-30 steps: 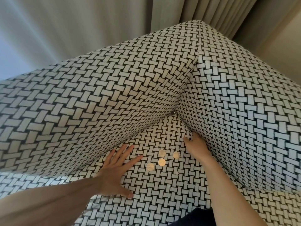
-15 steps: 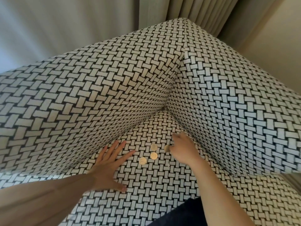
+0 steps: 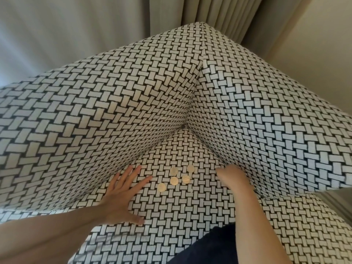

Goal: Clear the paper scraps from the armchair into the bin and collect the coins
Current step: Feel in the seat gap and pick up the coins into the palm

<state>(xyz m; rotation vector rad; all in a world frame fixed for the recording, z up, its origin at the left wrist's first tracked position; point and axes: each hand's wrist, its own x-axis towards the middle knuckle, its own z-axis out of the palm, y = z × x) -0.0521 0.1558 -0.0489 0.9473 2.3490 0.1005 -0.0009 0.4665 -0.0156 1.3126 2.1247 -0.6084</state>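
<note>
The left hand (image 3: 123, 195) lies flat on the seat (image 3: 181, 216) with its fingers spread and holds nothing. The right hand (image 3: 231, 178) sits knuckles-up with its fingers curled under, tucked against the crease where the seat meets the side of the armchair (image 3: 114, 111); I cannot tell whether it holds anything. Five coins (image 3: 177, 178) lie loose on the seat between the two hands, in a small cluster that runs from 7 o'clock up to 1 o'clock. None of them touches a hand. From the right hand the coins lie at 9 o'clock, a little apart. From the left hand they lie at about 2 o'clock, and the lowest coin is just beside the tip of the forefinger, so the left hand looks the nearer for a pick. No paper scraps and no bin show in this view. The coin faces are too small to read, and nothing else carries writing. Behind the chair, at 12 o'clock, hangs a pale curtain (image 3: 209, 12).
</note>
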